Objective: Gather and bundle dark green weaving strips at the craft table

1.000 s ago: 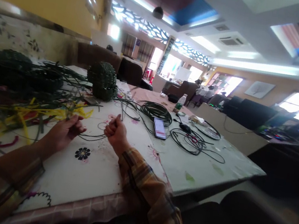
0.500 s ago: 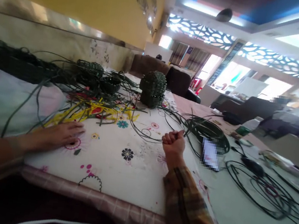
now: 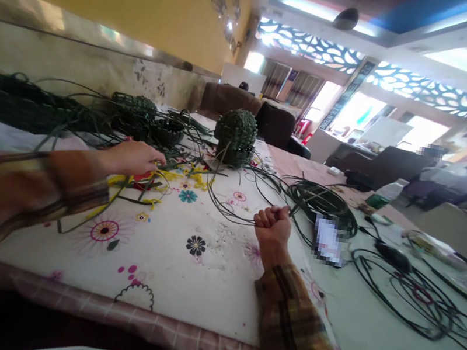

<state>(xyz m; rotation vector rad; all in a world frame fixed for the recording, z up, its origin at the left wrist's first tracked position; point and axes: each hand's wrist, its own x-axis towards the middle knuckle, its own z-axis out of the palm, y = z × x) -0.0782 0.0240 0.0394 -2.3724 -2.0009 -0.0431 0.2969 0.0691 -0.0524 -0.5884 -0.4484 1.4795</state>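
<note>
My right hand (image 3: 273, 227) is a fist resting on the flowered tablecloth (image 3: 182, 273), closed on thin dark green strips (image 3: 228, 209) that loop out to its left. My left hand (image 3: 135, 158) stretches out over the pile of yellow and green strips (image 3: 157, 178), fingers bent down into the tangle; whether they hold a strip is unclear. A woven green ball-shaped basket (image 3: 235, 137) stands beyond the pile. Smaller woven green pieces (image 3: 153, 121) lie to its left.
A coil of green strips (image 3: 322, 201), a phone (image 3: 327, 240) and black cable loops (image 3: 410, 292) lie to the right. A long bundle of dark green strips (image 3: 14, 102) runs along the left by the wall. Sofas and desks stand farther back.
My left hand lifted off the cloth and reached forward into the strip pile. My right fist stayed in place. The camera turned left from a second ago.
</note>
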